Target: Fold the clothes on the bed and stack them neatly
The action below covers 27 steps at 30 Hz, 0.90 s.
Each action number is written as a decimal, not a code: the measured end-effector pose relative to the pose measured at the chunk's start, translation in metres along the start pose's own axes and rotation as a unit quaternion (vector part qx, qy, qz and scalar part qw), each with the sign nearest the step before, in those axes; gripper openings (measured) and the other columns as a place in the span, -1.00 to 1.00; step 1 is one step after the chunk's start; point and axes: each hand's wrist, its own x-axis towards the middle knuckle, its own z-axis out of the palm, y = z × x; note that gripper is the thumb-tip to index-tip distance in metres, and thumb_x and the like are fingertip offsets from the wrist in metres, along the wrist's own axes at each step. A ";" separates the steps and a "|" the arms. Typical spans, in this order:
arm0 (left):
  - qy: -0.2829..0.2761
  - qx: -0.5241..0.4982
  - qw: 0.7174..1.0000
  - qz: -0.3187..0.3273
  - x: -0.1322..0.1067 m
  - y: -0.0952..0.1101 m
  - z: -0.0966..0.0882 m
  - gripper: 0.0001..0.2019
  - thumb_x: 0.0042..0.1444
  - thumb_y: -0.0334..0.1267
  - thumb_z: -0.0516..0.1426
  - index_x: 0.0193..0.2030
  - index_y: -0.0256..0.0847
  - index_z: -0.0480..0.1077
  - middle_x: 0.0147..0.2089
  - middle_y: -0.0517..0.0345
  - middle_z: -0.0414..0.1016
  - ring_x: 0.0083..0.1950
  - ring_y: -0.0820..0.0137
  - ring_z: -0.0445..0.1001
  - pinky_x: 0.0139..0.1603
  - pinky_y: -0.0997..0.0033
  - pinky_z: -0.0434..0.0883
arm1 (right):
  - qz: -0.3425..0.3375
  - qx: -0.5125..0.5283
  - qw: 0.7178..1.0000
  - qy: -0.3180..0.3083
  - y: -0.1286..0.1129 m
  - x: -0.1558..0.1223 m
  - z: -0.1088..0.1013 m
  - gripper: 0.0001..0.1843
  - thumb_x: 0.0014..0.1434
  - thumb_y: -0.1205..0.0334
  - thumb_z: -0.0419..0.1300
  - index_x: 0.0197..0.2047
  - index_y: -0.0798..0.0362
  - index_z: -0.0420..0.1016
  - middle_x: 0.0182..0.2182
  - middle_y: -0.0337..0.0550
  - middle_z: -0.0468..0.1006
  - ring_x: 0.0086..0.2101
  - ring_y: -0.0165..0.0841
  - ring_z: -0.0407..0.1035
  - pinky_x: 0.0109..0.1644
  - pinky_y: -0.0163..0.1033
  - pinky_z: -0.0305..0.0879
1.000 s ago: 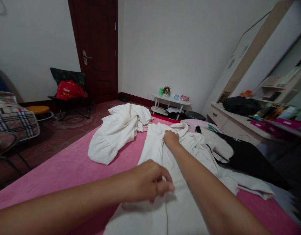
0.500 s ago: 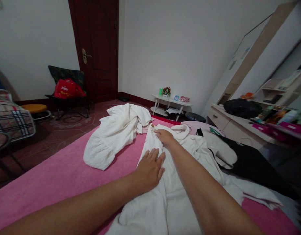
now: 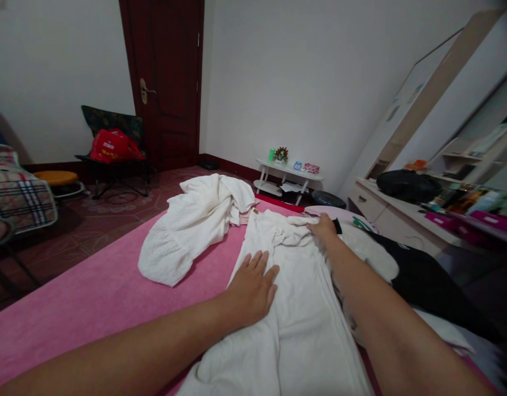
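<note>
White garment point(image 3: 306, 302): laid on pink bed point(image 3: 113, 297), six o'clock; tan tag point(image 3: 255, 212) unreadable. Left hand point(image 3: 252, 290): rested flat upon it, fingers slightly spread. Right hand point(image 3: 325, 228): placed at its one-o'clock corner; finger grip cannot be told. Red bag point(image 3: 116, 147), ten o'clock: set on chair point(image 3: 113, 118), lettering illegible, contents hidden. Black bag point(image 3: 408, 185): three o'clock.

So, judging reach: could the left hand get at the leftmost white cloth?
Probably yes: the left hand lies near that white cloth; nothing blocks the way across the pink sheet.
</note>
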 end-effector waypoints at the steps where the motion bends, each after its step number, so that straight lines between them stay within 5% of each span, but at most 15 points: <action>1: -0.001 -0.002 1.000 0.000 0.000 0.000 0.000 -0.53 0.29 -0.16 -0.13 0.29 -0.21 0.17 0.39 -0.23 0.02 0.41 0.04 -0.02 0.34 -0.09 -0.01 | -0.001 0.031 1.000 -0.001 -0.003 0.001 0.001 -0.52 -0.14 0.28 0.29 -0.08 0.13 0.47 -0.27 -0.02 0.56 -0.19 -0.14 0.45 -0.13 -0.18 0.33; 3: -0.005 -0.008 1.000 -0.001 0.000 -0.001 0.000 -0.53 0.29 -0.16 -0.13 0.29 -0.20 0.17 0.40 -0.22 0.00 0.41 0.06 -0.03 0.35 -0.07 -0.02 | 0.002 0.100 0.995 0.013 -0.013 0.004 0.000 -0.67 -0.03 0.23 0.17 -0.15 0.09 0.50 -0.30 -0.07 0.57 -0.21 -0.20 0.46 -0.18 -0.23 0.35; 6: -0.016 -0.029 0.999 -0.009 0.001 -0.001 -0.001 -0.49 0.28 -0.15 -0.12 0.33 -0.23 0.11 0.40 -0.21 0.00 0.41 0.08 -0.03 0.36 -0.05 -0.04 | 0.005 0.215 0.976 0.036 -0.029 0.010 -0.019 -0.58 0.14 0.19 -0.11 -0.06 0.09 0.44 -0.22 -0.04 0.57 -0.17 -0.27 0.46 -0.22 -0.24 0.38; 8: -0.018 -0.057 0.998 -0.018 0.002 -0.003 -0.002 -0.44 0.25 -0.16 -0.09 0.37 -0.29 0.02 0.40 -0.19 0.01 0.41 0.12 -0.03 0.38 0.00 -0.05 | -0.015 0.382 0.924 0.017 -0.033 0.011 -0.040 -0.54 0.14 0.16 -0.19 -0.08 0.09 0.44 -0.24 -0.02 0.57 -0.15 -0.27 0.46 -0.19 -0.18 0.40; 10: -0.011 -0.097 0.995 -0.035 0.004 -0.005 -0.003 -0.37 0.21 -0.16 -0.03 0.39 -0.33 -0.04 0.39 -0.17 0.04 0.40 0.14 0.00 0.38 0.06 -0.04 | -0.053 0.546 0.836 -0.035 -0.031 0.007 -0.063 -0.57 0.11 0.10 -0.14 -0.18 0.07 0.47 -0.26 0.01 0.59 -0.13 -0.23 0.45 -0.14 -0.09 0.40; 12: 0.002 -0.147 0.987 -0.063 0.007 -0.008 -0.004 -0.29 0.14 -0.17 0.04 0.39 -0.36 -0.07 0.36 -0.17 0.12 0.35 0.15 0.10 0.35 0.11 0.07 | -0.083 0.607 0.784 -0.099 -0.027 -0.006 -0.086 -0.64 0.06 0.07 -0.04 -0.27 0.04 0.50 -0.20 0.03 0.59 -0.11 -0.20 0.44 -0.10 -0.04 0.38; 16: 0.032 -0.241 0.962 -0.124 0.011 -0.015 -0.004 -0.27 0.07 -0.25 0.08 0.38 -0.32 -0.05 0.27 -0.08 0.28 0.24 0.18 0.28 0.24 0.19 0.25 | -0.123 0.526 0.805 -0.244 -0.020 -0.047 -0.121 -0.81 -0.03 0.14 0.17 -0.42 0.05 0.54 0.00 -0.03 0.53 0.00 -0.19 0.38 0.04 -0.08 0.29; 18: 0.039 -0.264 0.954 -0.134 0.011 -0.016 -0.003 -0.30 0.06 -0.28 0.09 0.36 -0.29 -0.01 0.25 -0.03 0.31 0.23 0.20 0.29 0.24 0.20 0.25 | -0.171 0.416 0.819 -0.357 -0.020 -0.071 -0.135 -0.81 -0.07 0.13 0.22 -0.47 0.08 0.56 0.05 -0.01 0.49 0.03 -0.16 0.36 0.09 -0.09 0.25; 21: 0.045 -0.267 0.954 -0.129 0.011 -0.015 -0.003 -0.31 0.04 -0.31 0.11 0.34 -0.28 0.03 0.24 -0.02 0.33 0.22 0.21 0.30 0.24 0.20 0.25 | -0.222 0.212 0.801 -0.513 -0.019 -0.103 -0.146 -0.76 -0.01 0.12 0.20 -0.39 0.09 0.62 -0.01 0.00 0.53 -0.01 -0.16 0.39 0.06 -0.11 0.27; 23: 0.047 -0.254 0.958 -0.121 0.011 -0.014 -0.003 -0.34 0.04 -0.30 0.11 0.32 -0.29 0.08 0.23 -0.05 0.33 0.22 0.20 0.29 0.24 0.19 0.24 | -0.237 0.119 0.814 -0.517 -0.017 -0.119 -0.144 -0.75 0.03 0.16 0.15 -0.34 0.09 0.63 -0.13 -0.03 0.59 -0.08 -0.21 0.43 0.02 -0.16 0.28; 27: 0.044 -0.221 0.969 -0.101 0.011 -0.014 -0.002 -0.49 0.03 -0.31 0.12 0.18 -0.26 0.30 0.20 -0.05 0.35 0.22 0.20 0.30 0.25 0.20 0.23 | -0.233 0.001 0.911 -0.341 -0.007 -0.130 -0.122 -0.75 0.03 0.22 0.13 -0.28 0.10 0.58 -0.33 -0.12 0.62 -0.32 -0.31 0.46 -0.18 -0.27 0.29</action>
